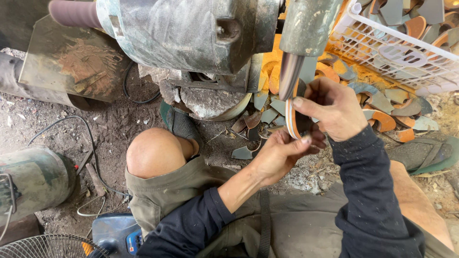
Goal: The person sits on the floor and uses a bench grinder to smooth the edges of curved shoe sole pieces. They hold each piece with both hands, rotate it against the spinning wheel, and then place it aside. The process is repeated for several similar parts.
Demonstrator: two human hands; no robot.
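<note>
Both my hands hold a curved shoe-sole piece [291, 119] with an orange and white edge, pressed up against the metal spindle [289, 76] of a grey grinding machine [191, 33]. My right hand [334, 110] grips the piece from above and the right. From below, my left hand [279, 155] supports it, fingers pinching its lower edge. Dark sleeves cover both arms.
A white plastic basket [382, 52] of grey and orange sole pieces stands at the upper right, with more pieces [382, 102] scattered on the dirt below it. My bare knee [155, 153] is at centre left. A sanding drum [74, 13], cables, a green cylinder [33, 179] and a fan [48, 246] lie left.
</note>
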